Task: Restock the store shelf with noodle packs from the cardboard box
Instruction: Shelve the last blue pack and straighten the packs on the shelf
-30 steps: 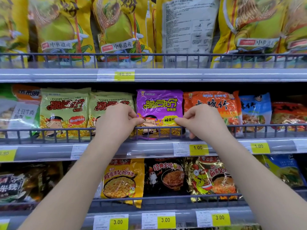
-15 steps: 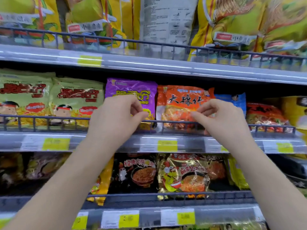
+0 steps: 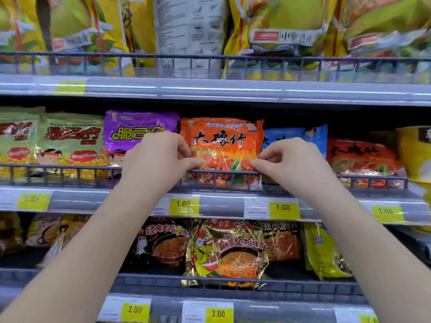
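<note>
An orange noodle pack (image 3: 222, 145) stands upright on the middle shelf behind the wire rail (image 3: 70, 167). My left hand (image 3: 161, 159) pinches the pack's left edge with thumb and fingers. My right hand (image 3: 289, 162) pinches its right edge the same way. A purple noodle pack (image 3: 135, 129) stands just left of it, partly behind my left hand. A blue pack (image 3: 300, 136) stands to the right, partly hidden by my right hand. The cardboard box is not in view.
Green packs (image 3: 70, 138) fill the middle shelf's left, a red pack (image 3: 363, 157) its right. Large yellow bags (image 3: 291, 31) crowd the top shelf. A gold pack (image 3: 226, 250) and black packs (image 3: 163, 243) stand on the lower shelf. Yellow price tags (image 3: 184, 206) line the shelf edges.
Both hands let go of the purple pack and moved right to the orange pack, which they now pinch at its two sides. The view also shifted right.
</note>
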The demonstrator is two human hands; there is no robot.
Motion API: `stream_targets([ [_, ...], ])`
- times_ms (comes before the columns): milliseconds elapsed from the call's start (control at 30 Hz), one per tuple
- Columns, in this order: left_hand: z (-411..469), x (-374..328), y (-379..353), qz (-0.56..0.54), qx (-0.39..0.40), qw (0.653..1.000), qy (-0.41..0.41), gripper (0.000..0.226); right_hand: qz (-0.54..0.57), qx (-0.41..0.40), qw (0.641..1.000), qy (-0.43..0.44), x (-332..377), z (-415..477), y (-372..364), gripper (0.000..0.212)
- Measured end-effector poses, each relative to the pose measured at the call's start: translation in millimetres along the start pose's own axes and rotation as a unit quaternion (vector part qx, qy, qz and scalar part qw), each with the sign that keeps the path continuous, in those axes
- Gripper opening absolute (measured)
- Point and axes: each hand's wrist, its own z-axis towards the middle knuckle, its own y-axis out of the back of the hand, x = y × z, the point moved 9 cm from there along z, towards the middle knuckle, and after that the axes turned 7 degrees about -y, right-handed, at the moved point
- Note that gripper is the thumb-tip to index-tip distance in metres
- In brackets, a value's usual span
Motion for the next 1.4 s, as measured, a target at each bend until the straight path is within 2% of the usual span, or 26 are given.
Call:
stream_targets([
  [267,13,-9,-4,0.01,0.068,0.998,-0.009,0.031,0.071,-0.002,0.997,-0.003,-5,5,1,0.011],
  [433,18,-12,-4,0.021,0.088,0.996,-0.013,0.032,0.053,-0.009,0.999,-0.001,-4,1,3,0.009],
  [700,5,-21,1,0.054,0.033,0.997,-0.031,0.025,0.05,-0.033,0.998,-0.001,-9,-7,7,0.01],
  [900,-25,-40,13,0.007,-0.026,0.998,-0.058,0.016,0.086,-0.073,0.994,0.004,-14,-34,24,0.008],
  [1100,-83,-48,3,-0.021,-0.01,0.996,-0.089,0.016,0.101,-0.061,0.992,0.05,-11,-80,9,0.011],
  [1267,-124,-15,-19,-0.042,0.041,0.998,-0.031,0.016,0.163,0.011,0.986,0.041,-10,-111,-29,0.008],
  [1400,-164,34,-24,-0.032,0.051,0.998,0.023,0.016,0.203,0.067,0.977,0.015,-2,-136,-68,0.006],
])
